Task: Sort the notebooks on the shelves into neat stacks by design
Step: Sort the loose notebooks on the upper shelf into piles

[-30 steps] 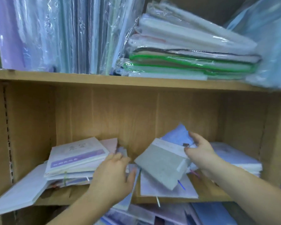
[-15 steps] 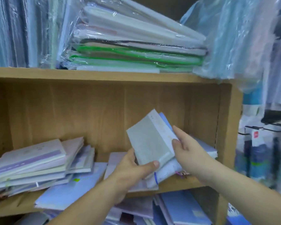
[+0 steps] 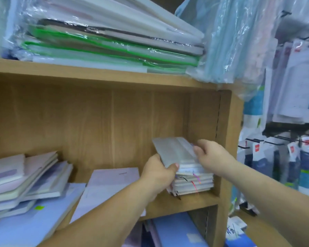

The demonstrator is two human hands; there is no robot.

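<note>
two hands meet on one grey notebook [image 3: 175, 151], which lies slightly tilted on top of the small stack [image 3: 194, 184] of ribbon-marked notebooks. the left hand [image 3: 159, 173] reaches in from the stack's left, forearm stretched across the shelf board [image 3: 194, 202], its thumb pressed on the notebook's near corner and its fingers curled down against the stack's side, so it grips the cover. the right hand [image 3: 212, 157] comes from the stack's right, wrist raised, its bent fingers clasping the notebook's far right edge. half a second ago the same notebook stood steeply tilted in the air, well left of the stack and held up by both hands; now it is lowered onto the stack's top, and the view has swung toward the stack. just right of the stack stands the wooden side wall [image 3: 225, 139]. left of the stack a lilac notebook [image 3: 111, 182] lies flat, and farther left a loose pile [image 3: 25, 180] of pale notebooks leans over a blue notebook [image 3: 25, 225]. above the stack, on the upper board, plastic-wrapped folders [image 3: 105, 41] lie flat, some edged in green. beyond the wall, right of the stack, hanging packets [image 3: 292, 86] fill a rack. below the stack another blue book [image 3: 177, 229] shows.
</note>
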